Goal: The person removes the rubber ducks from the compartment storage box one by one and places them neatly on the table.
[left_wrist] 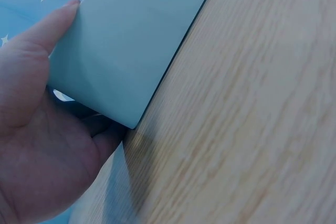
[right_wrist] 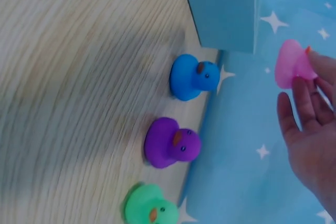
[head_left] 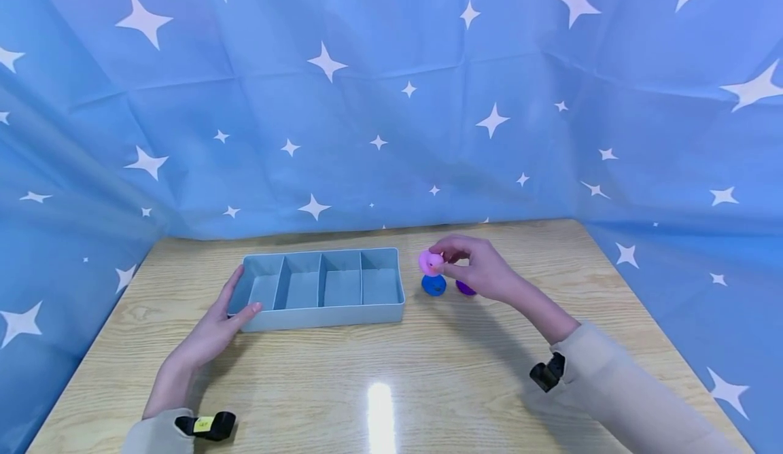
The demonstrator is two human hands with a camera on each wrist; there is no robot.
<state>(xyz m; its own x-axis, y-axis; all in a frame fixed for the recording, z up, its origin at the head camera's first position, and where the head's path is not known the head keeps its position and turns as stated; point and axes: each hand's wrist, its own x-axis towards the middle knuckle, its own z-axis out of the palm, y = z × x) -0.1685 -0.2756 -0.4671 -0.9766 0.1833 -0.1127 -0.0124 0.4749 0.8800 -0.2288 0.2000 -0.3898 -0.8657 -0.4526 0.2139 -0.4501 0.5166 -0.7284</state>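
Note:
A light blue box (head_left: 324,317) with several compartments lies on the wooden table. My left hand (head_left: 208,332) grips its left end, thumb over the front rim and the other fingers along the end wall. Raised above the table just right of the box, a pink rubber duck (head_left: 430,262) is pinched between the thumb and fingers of my right hand (head_left: 483,270). Under it stands a blue rubber duck (right_wrist: 185,80). Beside that sit a purple duck (right_wrist: 161,142) and a green duck (right_wrist: 148,204), the green one hidden behind my right hand in the head view.
The compartments of the box show bare floors. A blue curtain with white stars (head_left: 391,100) hangs behind the table and along both sides. Bare wood (head_left: 306,386) stretches in front of the box, with a bright light reflection on it.

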